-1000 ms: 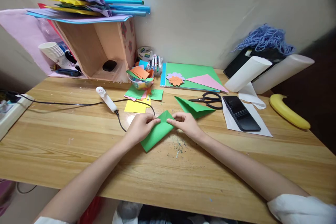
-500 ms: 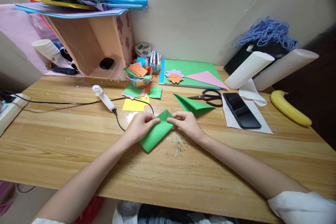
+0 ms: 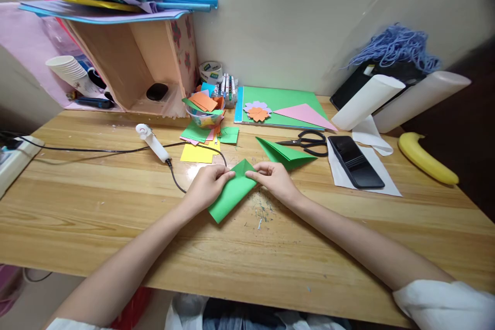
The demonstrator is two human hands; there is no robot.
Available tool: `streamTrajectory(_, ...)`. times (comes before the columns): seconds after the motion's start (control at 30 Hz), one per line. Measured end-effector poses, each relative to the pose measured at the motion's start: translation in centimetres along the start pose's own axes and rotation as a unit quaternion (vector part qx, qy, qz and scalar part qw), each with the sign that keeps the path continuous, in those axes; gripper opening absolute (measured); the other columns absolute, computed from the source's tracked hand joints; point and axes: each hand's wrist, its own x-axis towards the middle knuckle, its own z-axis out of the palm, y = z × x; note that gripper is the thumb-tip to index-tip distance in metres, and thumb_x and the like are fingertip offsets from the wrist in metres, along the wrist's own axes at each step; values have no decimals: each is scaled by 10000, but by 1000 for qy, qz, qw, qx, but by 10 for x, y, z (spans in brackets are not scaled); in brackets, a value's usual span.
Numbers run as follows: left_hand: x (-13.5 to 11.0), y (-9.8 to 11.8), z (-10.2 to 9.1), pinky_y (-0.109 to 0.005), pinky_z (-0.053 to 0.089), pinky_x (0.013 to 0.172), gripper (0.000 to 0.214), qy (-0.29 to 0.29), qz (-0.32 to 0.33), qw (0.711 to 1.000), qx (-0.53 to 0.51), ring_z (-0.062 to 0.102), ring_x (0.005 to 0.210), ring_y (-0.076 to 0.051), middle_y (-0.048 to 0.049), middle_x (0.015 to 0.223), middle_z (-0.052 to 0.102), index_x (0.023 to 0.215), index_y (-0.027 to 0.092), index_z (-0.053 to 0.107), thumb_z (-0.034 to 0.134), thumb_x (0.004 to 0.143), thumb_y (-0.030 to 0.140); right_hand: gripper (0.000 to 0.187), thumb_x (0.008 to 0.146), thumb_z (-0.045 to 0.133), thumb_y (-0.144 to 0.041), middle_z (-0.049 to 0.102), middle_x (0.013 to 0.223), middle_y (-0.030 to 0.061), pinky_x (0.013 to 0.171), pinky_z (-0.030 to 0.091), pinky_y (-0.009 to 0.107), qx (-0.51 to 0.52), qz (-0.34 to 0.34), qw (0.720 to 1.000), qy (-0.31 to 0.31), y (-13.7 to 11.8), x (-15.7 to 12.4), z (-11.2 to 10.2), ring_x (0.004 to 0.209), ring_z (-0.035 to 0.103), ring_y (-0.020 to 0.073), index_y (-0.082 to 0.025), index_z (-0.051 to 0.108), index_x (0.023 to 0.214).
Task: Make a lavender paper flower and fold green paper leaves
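A sheet of green paper (image 3: 233, 196), folded over with a pointed top, is held between both hands above the middle of the wooden table. My left hand (image 3: 209, 184) pinches its upper left side, thumb on top. On the opposite edge, my right hand (image 3: 275, 179) grips it between thumb and fingers. Just behind the right hand lies a folded green paper piece (image 3: 285, 153), open like a fan. Black-handled scissors (image 3: 309, 143) lie partly behind that piece.
A white glue gun (image 3: 152, 143) with a black cable lies left of the hands. Behind are a bowl of paper scraps (image 3: 204, 113), yellow paper (image 3: 197, 153) and a green sheet (image 3: 286, 98) with paper flowers. At right are a phone (image 3: 356, 162) and a banana (image 3: 427, 157).
Both hands keep the same grip on the green paper. Its lower left corner has shifted slightly to the right; otherwise there is only a slight shift of the whole view.
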Motion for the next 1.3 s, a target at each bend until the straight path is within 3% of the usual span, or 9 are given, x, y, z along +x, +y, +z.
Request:
streamTrajectory(0.33, -5, 2, 8, -229, 297, 549, 272, -7, 50, 992, 115, 510, 599, -135, -12, 648, 596, 702, 183, 570, 408, 857, 337, 197, 656, 660, -350, 617, 662, -3, 622, 434, 249, -4, -50, 998, 32, -1, 4, 1, 624, 557, 120, -162, 605, 677)
streamTrajectory(0.9, -3, 3, 7, -231, 297, 544, 316, -4, 58, 996, 67, 463, 576, -129, -1, 604, 546, 640, 168, 539, 427, 836, 388, 259, 557, 723, -380, 645, 635, 20, 569, 439, 257, 0, -13, 997, 75, 0, 4, 0, 585, 571, 133, -153, 633, 644)
streamTrajectory(1.3, -1, 2, 7, -243, 285, 542, 342, -6, 55, 995, 81, 446, 576, -132, -2, 583, 519, 633, 167, 541, 428, 830, 423, 261, 562, 716, -382, 660, 652, 28, 551, 430, 251, 12, -5, 997, 80, 1, 4, -1, 575, 572, 130, -150, 652, 663)
